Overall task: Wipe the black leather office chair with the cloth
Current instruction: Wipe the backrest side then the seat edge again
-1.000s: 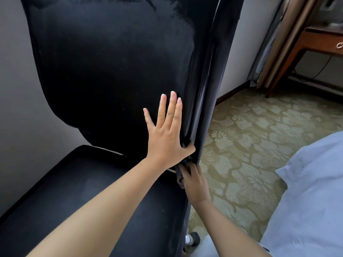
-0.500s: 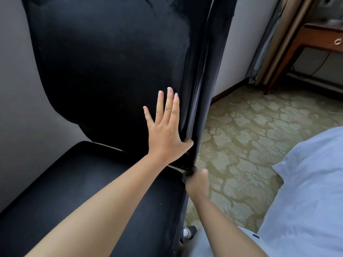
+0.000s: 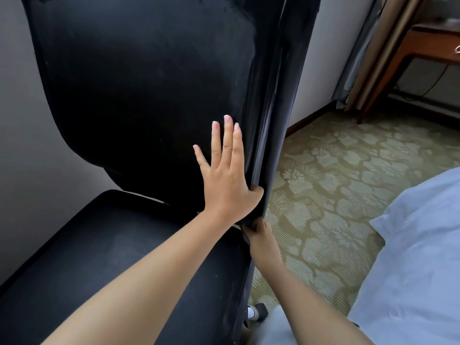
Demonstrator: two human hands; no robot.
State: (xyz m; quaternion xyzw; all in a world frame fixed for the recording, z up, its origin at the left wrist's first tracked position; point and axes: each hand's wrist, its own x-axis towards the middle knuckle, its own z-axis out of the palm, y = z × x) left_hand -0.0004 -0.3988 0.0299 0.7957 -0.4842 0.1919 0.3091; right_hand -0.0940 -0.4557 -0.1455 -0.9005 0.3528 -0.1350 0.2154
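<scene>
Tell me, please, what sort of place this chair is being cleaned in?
Probably a hotel room or bedroom: white bedding lies at the right, patterned carpet covers the floor, and a wooden desk stands by curtains.

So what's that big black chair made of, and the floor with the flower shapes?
The tall black office chair back looks like leather or imitation leather: smooth, with a soft sheen along its right edge. The look can't settle which. The green floral-patterned floor looks like low-pile carpet, going by its fine ribbed, matte texture.
</scene>
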